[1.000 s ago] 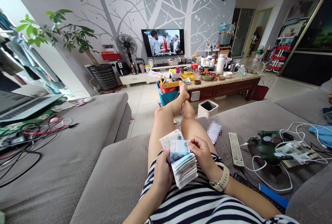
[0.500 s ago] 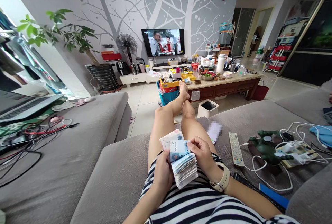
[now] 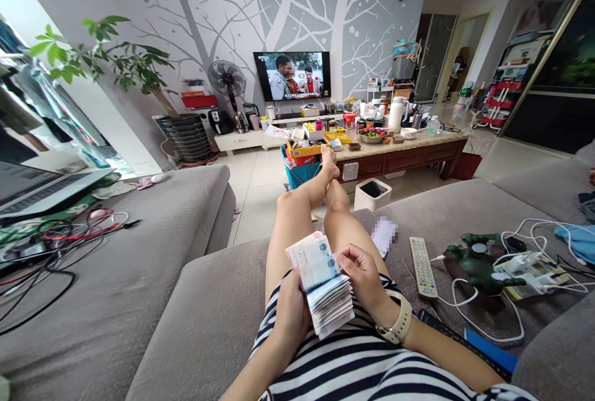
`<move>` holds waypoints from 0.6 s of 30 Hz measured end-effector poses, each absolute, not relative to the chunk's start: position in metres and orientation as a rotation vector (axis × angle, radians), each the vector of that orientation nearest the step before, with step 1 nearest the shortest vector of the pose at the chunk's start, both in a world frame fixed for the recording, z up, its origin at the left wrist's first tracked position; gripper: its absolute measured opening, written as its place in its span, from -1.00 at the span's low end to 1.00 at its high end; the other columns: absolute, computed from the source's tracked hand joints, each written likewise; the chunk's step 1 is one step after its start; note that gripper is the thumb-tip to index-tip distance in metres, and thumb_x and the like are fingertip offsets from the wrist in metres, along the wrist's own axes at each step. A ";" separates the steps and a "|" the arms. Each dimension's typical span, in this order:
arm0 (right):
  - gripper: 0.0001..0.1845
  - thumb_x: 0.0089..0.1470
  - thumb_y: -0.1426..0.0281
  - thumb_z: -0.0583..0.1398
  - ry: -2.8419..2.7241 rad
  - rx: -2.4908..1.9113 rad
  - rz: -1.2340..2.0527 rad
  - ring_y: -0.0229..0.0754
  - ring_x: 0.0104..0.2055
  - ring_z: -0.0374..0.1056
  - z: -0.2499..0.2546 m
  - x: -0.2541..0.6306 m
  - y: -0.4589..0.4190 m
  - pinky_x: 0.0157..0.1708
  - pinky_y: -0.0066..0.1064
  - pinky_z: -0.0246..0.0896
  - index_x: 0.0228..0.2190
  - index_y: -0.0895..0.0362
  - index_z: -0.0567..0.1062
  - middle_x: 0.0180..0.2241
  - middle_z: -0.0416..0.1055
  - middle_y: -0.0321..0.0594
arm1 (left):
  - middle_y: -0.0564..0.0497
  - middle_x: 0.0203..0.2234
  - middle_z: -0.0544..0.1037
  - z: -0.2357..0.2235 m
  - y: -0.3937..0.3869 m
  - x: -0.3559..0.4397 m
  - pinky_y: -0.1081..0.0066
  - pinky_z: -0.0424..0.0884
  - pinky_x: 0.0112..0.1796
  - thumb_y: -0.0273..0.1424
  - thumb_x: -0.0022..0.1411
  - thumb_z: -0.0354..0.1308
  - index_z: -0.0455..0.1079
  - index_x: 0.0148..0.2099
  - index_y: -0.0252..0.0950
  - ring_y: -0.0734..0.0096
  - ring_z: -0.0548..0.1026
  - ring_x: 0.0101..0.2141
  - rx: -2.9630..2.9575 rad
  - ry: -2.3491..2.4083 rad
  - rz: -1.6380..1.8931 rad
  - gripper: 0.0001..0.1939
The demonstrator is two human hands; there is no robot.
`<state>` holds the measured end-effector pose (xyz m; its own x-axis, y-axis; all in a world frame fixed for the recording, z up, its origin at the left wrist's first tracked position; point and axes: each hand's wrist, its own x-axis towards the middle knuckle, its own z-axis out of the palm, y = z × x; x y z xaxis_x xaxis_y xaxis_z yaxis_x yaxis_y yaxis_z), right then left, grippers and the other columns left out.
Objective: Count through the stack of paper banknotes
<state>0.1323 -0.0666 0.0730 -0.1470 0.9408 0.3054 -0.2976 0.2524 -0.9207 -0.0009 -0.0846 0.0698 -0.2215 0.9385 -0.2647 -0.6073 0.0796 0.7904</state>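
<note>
- lower centre: banknotes [image 3: 331, 308] fanned; print too small to read
- left hand [image 3: 292, 307] pinches their left edge; right hand [image 3: 365, 274] pinches a note's right edge, fingers closed
- remote control [image 3: 423, 269] right of that; sofa seat [image 3: 218, 302] gives room at left
- upper centre: TV [image 3: 292, 77] logo reads CCTV; subtitle illegible

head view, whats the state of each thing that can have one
banknotes, held, lower ends fanned out
left hand, gripping the banknotes
right hand, fingers curled at the banknotes' edge
wristwatch, strapped on right wrist
television, on
laptop, open
remote, lying on the sofa
fruit bowl, filled
bin, top open
fan, spinning or still unclear
</note>
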 end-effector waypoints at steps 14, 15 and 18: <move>-0.76 -0.04 0.27 0.27 -1.149 -0.811 1.221 -0.32 -0.51 0.12 0.067 0.131 -0.059 -0.49 -0.48 0.04 -0.47 0.14 0.34 -0.55 0.23 -0.40 | 0.12 -0.66 0.42 0.068 -0.088 -0.005 0.34 0.42 -0.42 -0.31 -0.07 0.28 0.32 -0.58 -0.23 0.25 0.53 -0.41 0.563 0.990 1.421 -0.79; -0.77 -0.03 0.27 0.26 -1.154 -0.816 1.224 -0.32 -0.51 0.11 0.067 0.131 -0.059 -0.50 -0.48 0.03 -0.47 0.14 0.34 -0.56 0.22 -0.40 | 0.12 -0.65 0.42 0.066 -0.088 -0.005 0.35 0.42 -0.43 -0.31 -0.06 0.28 0.33 -0.57 -0.23 0.28 0.52 -0.44 0.570 0.985 1.420 -0.80; -0.76 0.00 0.27 0.22 -1.202 -0.827 1.238 -0.33 -0.53 0.07 0.067 0.131 -0.058 -0.53 -0.48 -0.02 -0.54 0.14 0.32 -0.59 0.17 -0.40 | 0.12 -0.64 0.43 0.061 -0.087 -0.006 0.34 0.41 -0.43 -0.31 -0.04 0.28 0.34 -0.55 -0.22 0.32 0.51 -0.47 0.589 0.981 1.419 -0.81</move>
<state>0.1312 -0.0579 0.0666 -0.0861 0.9721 0.2181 -0.2466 0.1913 -0.9500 -0.0056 -0.0871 0.0615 -0.1191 0.9711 -0.2069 -0.5364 0.1124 0.8365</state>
